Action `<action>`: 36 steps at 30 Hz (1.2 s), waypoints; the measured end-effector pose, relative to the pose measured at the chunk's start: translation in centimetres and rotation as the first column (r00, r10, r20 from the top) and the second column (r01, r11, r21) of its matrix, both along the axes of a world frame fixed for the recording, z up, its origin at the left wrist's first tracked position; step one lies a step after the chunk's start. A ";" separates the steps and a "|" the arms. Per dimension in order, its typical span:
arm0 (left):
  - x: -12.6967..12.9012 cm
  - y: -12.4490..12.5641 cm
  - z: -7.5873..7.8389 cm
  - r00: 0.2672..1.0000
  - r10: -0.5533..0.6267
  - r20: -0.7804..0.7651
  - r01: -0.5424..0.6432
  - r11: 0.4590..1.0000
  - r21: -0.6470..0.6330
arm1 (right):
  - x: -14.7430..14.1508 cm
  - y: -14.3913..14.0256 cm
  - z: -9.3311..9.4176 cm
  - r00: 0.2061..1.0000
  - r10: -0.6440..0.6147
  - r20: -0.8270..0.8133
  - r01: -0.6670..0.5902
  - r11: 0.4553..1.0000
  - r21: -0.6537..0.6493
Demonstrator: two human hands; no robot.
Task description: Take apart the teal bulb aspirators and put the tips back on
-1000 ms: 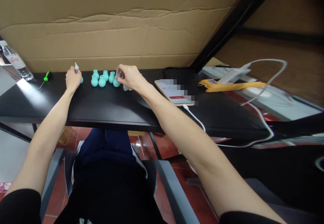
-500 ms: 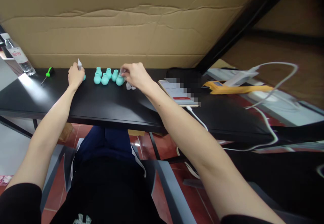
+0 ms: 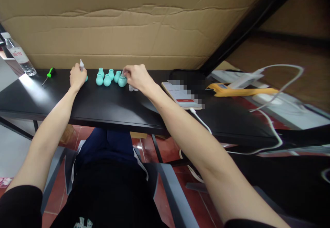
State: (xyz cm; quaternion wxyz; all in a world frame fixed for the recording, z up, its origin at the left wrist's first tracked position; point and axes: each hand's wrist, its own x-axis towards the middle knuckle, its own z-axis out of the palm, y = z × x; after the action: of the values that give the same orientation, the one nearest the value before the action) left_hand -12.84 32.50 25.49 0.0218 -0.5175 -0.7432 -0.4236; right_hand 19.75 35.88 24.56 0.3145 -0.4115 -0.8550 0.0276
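Observation:
My left hand [image 3: 77, 77] is closed round a teal bulb [image 3: 86, 78] fitted with a pointed white nozzle [image 3: 81, 64]. Most of that bulb is hidden behind the fingers. To its right, several open-necked teal bulbs [image 3: 107, 80] stand upright in a cluster on the black table. My right hand [image 3: 138, 77] pinches a small translucent piece [image 3: 123, 72] at the mouth of the nearest right-hand bulb [image 3: 122, 81]. Whether the piece sits inside the neck or only touches it, I cannot tell. Small clear pieces [image 3: 132, 88] lie just below my right hand.
A green-handled screwdriver [image 3: 49, 74] and a water bottle [image 3: 20, 56] are at the left. On the right are a phone [image 3: 180, 95] with a white cable [image 3: 201, 120] and a yellow tool [image 3: 232, 90]. Cardboard [image 3: 116, 39] rises along the table's [image 3: 116, 107] back edge.

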 end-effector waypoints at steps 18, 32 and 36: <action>-0.2 0.2 -0.2 0.999 -0.035 0.000 0.035 0.999 0.026 | 0.7 -0.5 -0.3 0.996 0.011 -0.083 -0.009 1.000 0.027; 0.2 0.0 -0.2 0.999 -0.042 0.022 0.041 0.999 0.035 | 0.9 -0.6 0.1 0.996 0.027 -0.080 -0.026 0.999 0.020; -0.1 0.2 -0.3 0.999 -0.040 0.025 0.039 0.999 0.030 | 0.7 -0.8 0.4 1.000 0.008 -0.022 -0.008 1.000 0.010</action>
State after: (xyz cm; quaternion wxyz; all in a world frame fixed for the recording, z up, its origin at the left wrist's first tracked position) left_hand -12.91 32.66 25.21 0.0115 -0.5261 -0.7269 -0.4414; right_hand 20.46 35.11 24.96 0.3260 -0.4060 -0.8532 0.0292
